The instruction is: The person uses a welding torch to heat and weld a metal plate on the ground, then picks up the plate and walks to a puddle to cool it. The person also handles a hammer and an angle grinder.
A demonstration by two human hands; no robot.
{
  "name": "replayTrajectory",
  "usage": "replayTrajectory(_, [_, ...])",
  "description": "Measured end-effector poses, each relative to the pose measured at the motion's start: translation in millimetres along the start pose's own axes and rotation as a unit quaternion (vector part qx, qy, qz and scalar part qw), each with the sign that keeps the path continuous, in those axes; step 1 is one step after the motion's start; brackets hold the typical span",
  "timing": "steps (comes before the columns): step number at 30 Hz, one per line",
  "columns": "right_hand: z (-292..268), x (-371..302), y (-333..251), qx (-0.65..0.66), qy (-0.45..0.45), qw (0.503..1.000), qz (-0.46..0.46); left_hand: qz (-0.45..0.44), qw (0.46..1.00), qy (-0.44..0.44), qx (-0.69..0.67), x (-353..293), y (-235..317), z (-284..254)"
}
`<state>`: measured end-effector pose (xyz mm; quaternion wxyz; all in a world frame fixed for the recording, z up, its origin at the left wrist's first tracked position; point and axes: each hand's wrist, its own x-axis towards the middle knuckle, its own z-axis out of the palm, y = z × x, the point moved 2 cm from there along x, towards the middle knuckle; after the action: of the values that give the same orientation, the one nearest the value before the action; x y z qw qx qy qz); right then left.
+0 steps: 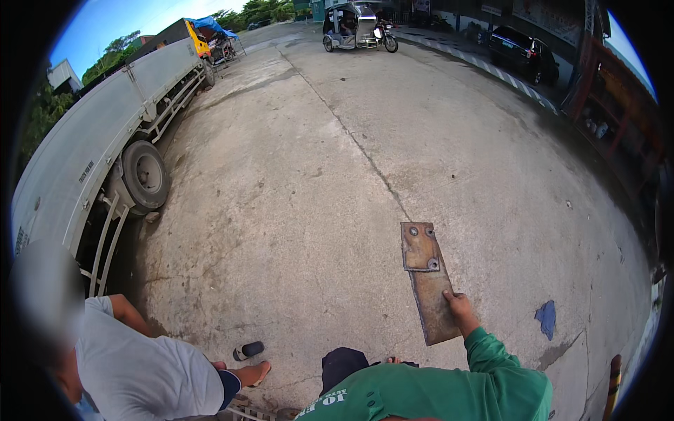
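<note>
The wide grey concrete ground (281, 175) lies before you, and along its left edge stands the long white truck (91, 133). At its near left corner, a person in a white shirt (144, 372) is close beside the truck, so it seems wise to turn your load away from that side.

Your long, rusty brown rectangular metal plate (432, 302) is in front of you, over the near part of the ground, right of its middle. Whether its lower corner touches the concrete, I cannot tell. On its far end sits a smaller, squarish rusty metal piece (421, 249) with hole-like round spots at two opposite corners; I cannot see if the two are joined, so better tilt gently.

The grip of your right hand (460, 309) is grasping the plate at its right edge, thumb on top. The far end probably pulls down, so a firm wrist would help, and the rough edges may cut bare fingers. Your left hand is out of view; its grip I cannot tell.

Mind your step near the crumpled blue cloth (546, 319), toward the right edge of the ground, and the black slipper (249, 350) on the left.
</note>
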<state>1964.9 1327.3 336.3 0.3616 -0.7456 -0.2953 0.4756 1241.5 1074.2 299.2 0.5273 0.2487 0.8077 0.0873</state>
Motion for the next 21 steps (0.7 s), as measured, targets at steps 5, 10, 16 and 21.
replayTrajectory(5, [111,216,-128,0.082,0.026,0.996,-0.027,-0.018,0.998,-0.037,-0.053,180,159,-23])
replayTrajectory(10, [249,338,-263,0.112,-0.007,0.994,0.003,-0.072,0.99,-0.069,-0.097,329,297,-76])
replayTrajectory(16, [426,513,-466,0.079,-0.01,0.997,0.025,0.014,0.992,-0.014,-0.127,490,501,-272])
replayTrajectory(21, [549,685,-603,0.11,0.028,0.993,-0.012,0.087,0.978,0.117,-0.146,656,814,-430])
